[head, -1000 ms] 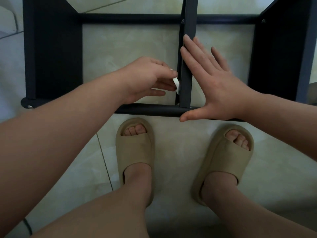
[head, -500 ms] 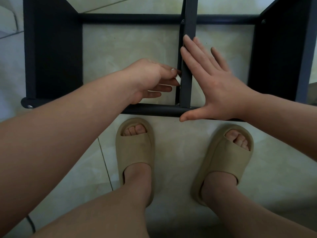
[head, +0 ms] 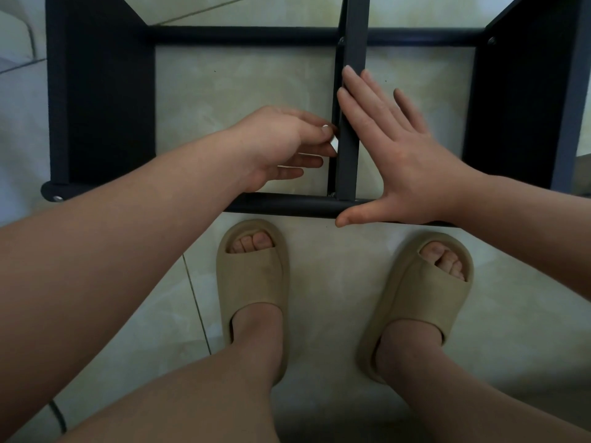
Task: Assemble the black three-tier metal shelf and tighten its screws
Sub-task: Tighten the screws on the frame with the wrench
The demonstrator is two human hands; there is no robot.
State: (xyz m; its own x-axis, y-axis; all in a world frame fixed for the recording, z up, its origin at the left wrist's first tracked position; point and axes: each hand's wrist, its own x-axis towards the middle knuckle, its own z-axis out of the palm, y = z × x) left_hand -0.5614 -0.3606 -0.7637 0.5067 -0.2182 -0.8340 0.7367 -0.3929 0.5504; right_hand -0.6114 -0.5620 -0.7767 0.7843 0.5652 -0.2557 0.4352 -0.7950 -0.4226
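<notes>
shelf frame [head: 105, 107] joined, looks midway | right hand [head: 406, 155] flat, fingers straight, on centre bar [head: 348, 169] | left hand [head: 275, 145] pinching white piece [head: 334, 144] | tightening likely left

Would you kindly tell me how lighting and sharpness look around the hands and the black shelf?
Head view: dim, flat light, no glare; the shelf panels sink into near-black; the left hand, pinching a small white thing, and the flat right hand look sharp; forearms loom large at the wide-angle edges.

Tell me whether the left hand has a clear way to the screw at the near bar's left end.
Probably yes: the screw sits uncovered, though the left hand pinches a small white piece.
</notes>
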